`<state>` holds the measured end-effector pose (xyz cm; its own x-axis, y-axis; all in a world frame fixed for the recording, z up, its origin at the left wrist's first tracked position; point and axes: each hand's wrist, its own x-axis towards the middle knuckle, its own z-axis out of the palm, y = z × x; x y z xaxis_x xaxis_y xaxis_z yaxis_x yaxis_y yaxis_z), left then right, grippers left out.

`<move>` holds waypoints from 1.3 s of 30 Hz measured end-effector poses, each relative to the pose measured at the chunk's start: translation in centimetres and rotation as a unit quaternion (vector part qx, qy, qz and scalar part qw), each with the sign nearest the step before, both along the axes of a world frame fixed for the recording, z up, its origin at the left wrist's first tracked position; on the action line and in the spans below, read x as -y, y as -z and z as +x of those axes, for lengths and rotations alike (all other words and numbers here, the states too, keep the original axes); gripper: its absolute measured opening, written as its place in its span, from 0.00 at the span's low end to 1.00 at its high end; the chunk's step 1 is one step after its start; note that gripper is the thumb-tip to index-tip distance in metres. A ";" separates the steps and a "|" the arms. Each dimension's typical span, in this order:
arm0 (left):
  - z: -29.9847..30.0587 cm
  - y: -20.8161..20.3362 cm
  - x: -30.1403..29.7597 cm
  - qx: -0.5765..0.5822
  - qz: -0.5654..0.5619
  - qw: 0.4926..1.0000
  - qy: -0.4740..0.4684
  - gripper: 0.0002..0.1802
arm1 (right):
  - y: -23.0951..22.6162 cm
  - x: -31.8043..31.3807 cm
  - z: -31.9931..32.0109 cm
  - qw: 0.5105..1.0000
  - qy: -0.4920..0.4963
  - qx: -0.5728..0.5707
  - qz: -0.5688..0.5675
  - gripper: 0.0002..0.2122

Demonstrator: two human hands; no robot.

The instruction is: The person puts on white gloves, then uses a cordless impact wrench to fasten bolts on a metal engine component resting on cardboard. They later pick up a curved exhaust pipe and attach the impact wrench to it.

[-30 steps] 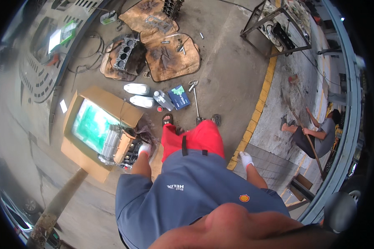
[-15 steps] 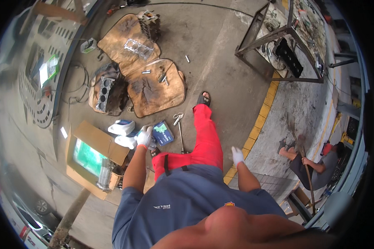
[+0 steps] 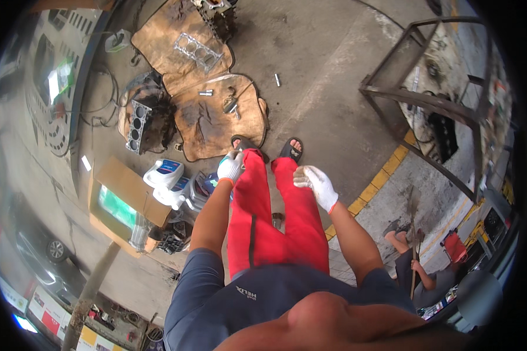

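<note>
My left hand (image 3: 231, 167), in a white glove with an orange cuff, has its fingers curled against the left leg of my red trousers (image 3: 255, 196) near the knee. At the other knee, my right hand (image 3: 317, 182) is closed at the cloth, its glove soiled at the fingertips. My sandalled feet stand side by side at the near edge of stained brown mats (image 3: 216, 131). On the mats lie a flat metal frame with several openings (image 3: 197, 52), a short metal cylinder (image 3: 205, 92) and a small metal tool (image 3: 234, 107). An engine block (image 3: 138, 126) sits beside them.
White jugs (image 3: 163, 174) and an open cardboard box (image 3: 123, 175) stand to my left. A metal cylinder (image 3: 277, 79) lies on the floor ahead. At right are a rusty metal frame stand (image 3: 427, 102), a yellow floor strip (image 3: 380, 175) and a seated person (image 3: 418, 272) holding a long handle.
My left hand has moved from beside the jugs to my left knee, and my right hand has swung in to my right knee. My left foot has stepped forward beside the right.
</note>
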<state>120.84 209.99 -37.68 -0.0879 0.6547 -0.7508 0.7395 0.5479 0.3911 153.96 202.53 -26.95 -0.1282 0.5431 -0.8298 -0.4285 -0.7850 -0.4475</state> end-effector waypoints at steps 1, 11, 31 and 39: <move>1.0 2.2 -1.3 0.013 -0.021 0.999 -0.021 0.27 | 2.0 0.0 -0.5 1.000 -0.010 -0.015 -0.011 0.18; 1.1 38.5 -8.6 -0.193 -0.050 0.979 -0.048 0.28 | 12.6 -1.0 -5.3 0.998 -0.055 -0.038 -0.014 0.14; -2.3 8.1 -9.6 0.627 -0.053 0.525 -0.573 0.27 | 14.0 -0.8 -7.5 0.978 -0.134 0.012 -0.157 0.17; -6.1 -8.1 -10.2 0.711 0.017 0.476 -0.517 0.31 | 3.2 -6.5 -7.5 0.973 -0.224 0.056 -0.022 0.16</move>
<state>114.75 220.17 -29.58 0.2052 0.8273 -0.5229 -0.9446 0.3072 0.1153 146.43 209.07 -30.19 -0.2505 0.4172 -0.8736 0.0106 -0.9011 -0.4334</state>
